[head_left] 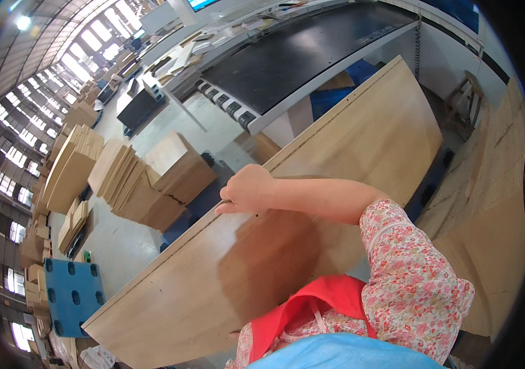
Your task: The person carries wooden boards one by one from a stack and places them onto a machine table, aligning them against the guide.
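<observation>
1. While 1 large plywood panel (336, 203) is held tilted in front of the body, its far edge is gripped by the right hand (247, 189), fingers curled closed over that edge; the left hand is not seen, so its grip cannot be told.
2. Judged from this, the panel is lifted and in transit, not yet set down anywhere.
3. Beyond the panel, 1 blue plastic pallet (73, 295) is seen on the floor at the left.
4. Farther off, several stacks of cut boards (152, 178) are counted, at least 4.
5. Farthest, 1 dark machine bed (312, 52) is seen.
</observation>
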